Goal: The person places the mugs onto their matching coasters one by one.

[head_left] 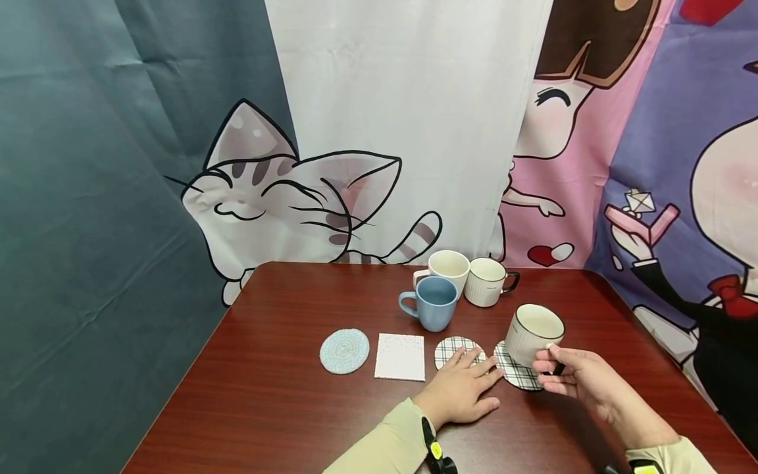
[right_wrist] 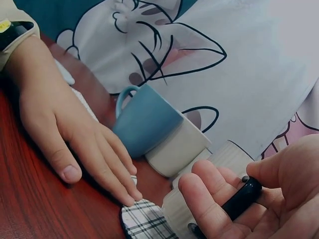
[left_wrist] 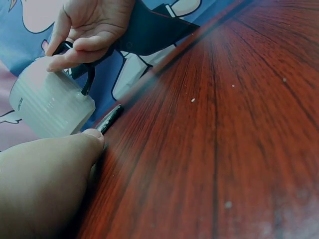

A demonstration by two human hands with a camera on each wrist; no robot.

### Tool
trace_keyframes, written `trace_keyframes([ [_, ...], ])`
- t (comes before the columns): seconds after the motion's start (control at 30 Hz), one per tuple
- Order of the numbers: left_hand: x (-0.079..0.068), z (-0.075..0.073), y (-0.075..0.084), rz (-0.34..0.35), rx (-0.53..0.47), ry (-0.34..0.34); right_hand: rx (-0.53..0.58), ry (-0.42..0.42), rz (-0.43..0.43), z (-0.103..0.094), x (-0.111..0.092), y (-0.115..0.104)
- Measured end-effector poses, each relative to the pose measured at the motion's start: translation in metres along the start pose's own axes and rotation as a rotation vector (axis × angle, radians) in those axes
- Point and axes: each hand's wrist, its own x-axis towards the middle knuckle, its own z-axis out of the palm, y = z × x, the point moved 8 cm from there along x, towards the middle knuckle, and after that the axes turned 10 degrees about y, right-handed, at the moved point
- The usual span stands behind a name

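Observation:
My right hand (head_left: 583, 382) pinches the black handle of a ribbed white mug (head_left: 527, 339) with a dark rim. The mug is over a round plaid coaster (head_left: 521, 378); whether its base touches the coaster I cannot tell. In the right wrist view, the fingers curl around the handle (right_wrist: 241, 199). My left hand (head_left: 464, 392) lies palm down with fingers spread, partly covering a second round plaid coaster (head_left: 453, 349). Its fingertips reach the near-left edge of the coaster under the mug. The left wrist view shows the left thumb (left_wrist: 92, 139) beside that coaster's edge.
Left of the hands lie a square white coaster (head_left: 399, 357) and a round light-blue woven coaster (head_left: 345, 351). Behind stand a blue mug (head_left: 436, 306), a cream mug (head_left: 449, 263) and another ribbed white mug (head_left: 484, 284) with a black handle. A cartoon curtain (head_left: 414, 99) hangs behind the brown table (head_left: 254, 395).

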Motion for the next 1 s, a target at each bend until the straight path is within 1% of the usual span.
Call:
trace_keyframes([
  [0.13,0.000,0.001,-0.001,-0.004,0.002,0.002,-0.011,0.012,-0.002,0.000,0.000,0.002],
  [0.33,0.001,0.000,0.000,-0.010,-0.012,-0.001,0.003,0.011,-0.004,0.001,-0.001,0.004],
  [0.57,0.000,-0.004,0.000,-0.018,-0.030,-0.001,-0.004,0.037,0.018,0.000,0.001,0.013],
  [0.8,0.001,-0.004,0.001,-0.029,-0.046,-0.001,0.024,0.043,0.039,0.000,0.002,0.021],
  [1.0,0.001,-0.003,0.002,-0.041,-0.051,-0.004,0.021,0.093,0.035,0.000,0.002,0.023],
])
